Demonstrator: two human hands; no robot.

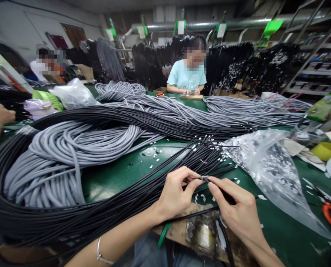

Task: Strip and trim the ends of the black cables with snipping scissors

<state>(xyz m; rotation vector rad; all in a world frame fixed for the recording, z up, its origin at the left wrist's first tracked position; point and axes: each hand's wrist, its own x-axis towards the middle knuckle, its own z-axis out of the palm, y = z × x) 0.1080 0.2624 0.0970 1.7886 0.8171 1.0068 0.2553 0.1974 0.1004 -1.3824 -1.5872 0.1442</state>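
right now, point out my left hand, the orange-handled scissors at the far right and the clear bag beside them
Left hand point(174, 193), head view: back of the hand.
Orange-handled scissors point(325, 212), head view: handle loop.
Clear bag point(277, 163), head view: middle of its side.

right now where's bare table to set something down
Mostly bare green tabletop shows between the grey coil and black cables, and between the right forearm and the plastic bag. Crowded: around the left hand, with cables and scraps.
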